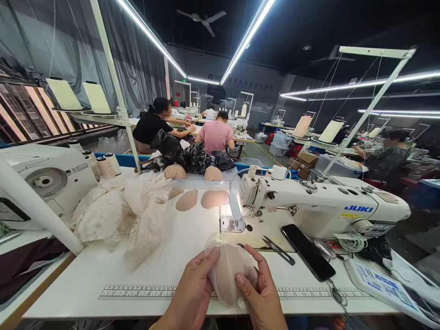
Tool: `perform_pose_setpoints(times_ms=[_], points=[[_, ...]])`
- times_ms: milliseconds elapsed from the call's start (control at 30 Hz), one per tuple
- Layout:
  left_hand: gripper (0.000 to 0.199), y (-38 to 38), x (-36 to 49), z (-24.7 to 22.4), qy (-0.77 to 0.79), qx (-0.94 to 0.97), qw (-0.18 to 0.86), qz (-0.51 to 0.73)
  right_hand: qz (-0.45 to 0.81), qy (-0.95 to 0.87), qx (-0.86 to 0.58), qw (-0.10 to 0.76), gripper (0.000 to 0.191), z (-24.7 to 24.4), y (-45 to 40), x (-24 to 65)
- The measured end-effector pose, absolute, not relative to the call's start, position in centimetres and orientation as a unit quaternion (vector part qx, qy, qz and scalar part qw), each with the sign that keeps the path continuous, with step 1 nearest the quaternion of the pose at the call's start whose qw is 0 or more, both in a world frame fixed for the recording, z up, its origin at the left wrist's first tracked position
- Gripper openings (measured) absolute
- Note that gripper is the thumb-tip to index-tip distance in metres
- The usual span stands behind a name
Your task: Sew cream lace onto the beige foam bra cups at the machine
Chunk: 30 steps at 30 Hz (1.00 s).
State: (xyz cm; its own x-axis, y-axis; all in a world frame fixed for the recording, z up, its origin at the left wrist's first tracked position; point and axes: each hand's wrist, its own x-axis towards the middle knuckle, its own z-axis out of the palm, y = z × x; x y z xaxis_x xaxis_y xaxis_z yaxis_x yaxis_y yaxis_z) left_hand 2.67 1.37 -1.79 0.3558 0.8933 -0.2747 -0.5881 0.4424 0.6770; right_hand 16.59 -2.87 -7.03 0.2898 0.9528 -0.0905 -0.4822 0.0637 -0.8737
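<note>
Between both hands, over the front of the table, is a beige moulded bra cup [227, 270] with sheer whitish fabric over it. My left hand [193, 284] grips its left side, thumb on top. On the other side my right hand [261, 291] is closed on the cup, its thumb pressed on the face and the index finger along the upper right edge. The fingers beneath are hidden. Just beyond stands a JUKI sewing machine [330, 201], its needle area [236, 224] lit. Two flat beige cup pads [186, 200] lie left of the needle.
Cream lace pieces [106, 215] are heaped at left. Thread snips [279, 250], a black phone [307, 252] and a white-and-blue box [381, 288] lie at right. A printed ruler [137, 292] runs along the front edge. Co-workers sit beyond, one in a pink shirt [216, 135].
</note>
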Motion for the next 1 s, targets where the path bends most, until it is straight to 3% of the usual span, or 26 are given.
perform_pose_setpoints(times_ms=[867, 1000], points=[[0.051, 1.7, 3.4, -1.5, 0.325, 0.306, 0.783, 0.432, 0.540, -0.252, -0.409, 0.691, 0.086, -7.5, -2.4, 16.5], [0.050, 2.2, 3.3, -1.4, 0.342, 0.302, 0.786, 0.416, 0.545, -0.302, -0.404, 0.670, 0.104, -8.4, -2.7, 16.6]])
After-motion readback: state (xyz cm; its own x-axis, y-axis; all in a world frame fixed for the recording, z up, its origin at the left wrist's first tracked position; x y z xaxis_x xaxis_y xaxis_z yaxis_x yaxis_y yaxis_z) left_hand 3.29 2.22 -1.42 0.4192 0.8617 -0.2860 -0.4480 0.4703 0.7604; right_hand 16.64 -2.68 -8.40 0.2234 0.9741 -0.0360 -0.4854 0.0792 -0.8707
